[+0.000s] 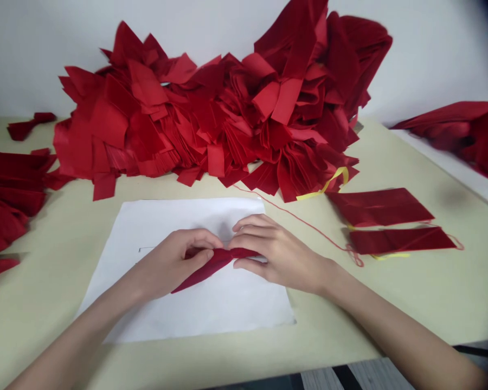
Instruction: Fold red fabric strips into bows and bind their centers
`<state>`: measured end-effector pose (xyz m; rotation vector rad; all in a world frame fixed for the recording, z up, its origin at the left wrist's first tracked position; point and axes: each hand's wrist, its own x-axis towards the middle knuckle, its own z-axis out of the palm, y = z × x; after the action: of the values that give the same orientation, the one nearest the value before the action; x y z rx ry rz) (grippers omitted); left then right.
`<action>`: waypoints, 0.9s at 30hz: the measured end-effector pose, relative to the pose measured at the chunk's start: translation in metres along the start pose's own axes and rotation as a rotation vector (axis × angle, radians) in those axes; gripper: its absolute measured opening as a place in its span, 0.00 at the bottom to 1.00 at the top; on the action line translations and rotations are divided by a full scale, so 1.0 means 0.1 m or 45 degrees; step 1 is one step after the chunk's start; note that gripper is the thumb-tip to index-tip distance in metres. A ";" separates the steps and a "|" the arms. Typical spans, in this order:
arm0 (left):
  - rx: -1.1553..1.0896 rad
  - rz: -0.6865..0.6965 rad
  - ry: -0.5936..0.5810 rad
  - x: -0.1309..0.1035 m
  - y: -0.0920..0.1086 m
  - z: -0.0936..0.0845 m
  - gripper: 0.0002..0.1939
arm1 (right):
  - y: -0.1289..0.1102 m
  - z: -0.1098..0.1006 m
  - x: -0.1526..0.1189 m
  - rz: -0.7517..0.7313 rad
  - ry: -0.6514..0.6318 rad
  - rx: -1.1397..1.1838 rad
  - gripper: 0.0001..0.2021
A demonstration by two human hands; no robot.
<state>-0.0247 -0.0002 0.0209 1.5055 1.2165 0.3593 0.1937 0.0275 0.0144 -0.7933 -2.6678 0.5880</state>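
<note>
A dark red fabric piece, gathered narrow near its middle, is held over a white paper sheet. My left hand pinches its left part between thumb and fingers. On the right part, my right hand has its fingers bent over the fabric and its thumb below. The two hands are close together, fingertips nearly meeting at the narrow part. A short drawn line shows on the paper beside my left hand. The far right end of the fabric is hidden under my right hand.
A big heap of folded red pieces lies along the wall. More red fabric is at the left edge and at the far right. Two flat red pieces lie right, with red string and yellow strips nearby.
</note>
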 end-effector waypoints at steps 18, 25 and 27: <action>0.153 0.240 0.226 -0.03 0.06 0.18 0.06 | -0.06 -0.05 -0.01 0.253 -0.073 0.720 0.09; 0.341 0.206 0.224 0.00 0.05 0.24 0.06 | -0.04 -0.02 0.00 0.331 -0.152 0.432 0.05; 0.382 0.192 0.230 -0.01 0.04 0.25 0.06 | -0.04 -0.03 -0.01 0.364 -0.122 0.334 0.05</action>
<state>-0.0043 -0.0138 0.0157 1.8616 1.3467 0.4347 0.1941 0.0251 0.0187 -1.0973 -2.5025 1.0453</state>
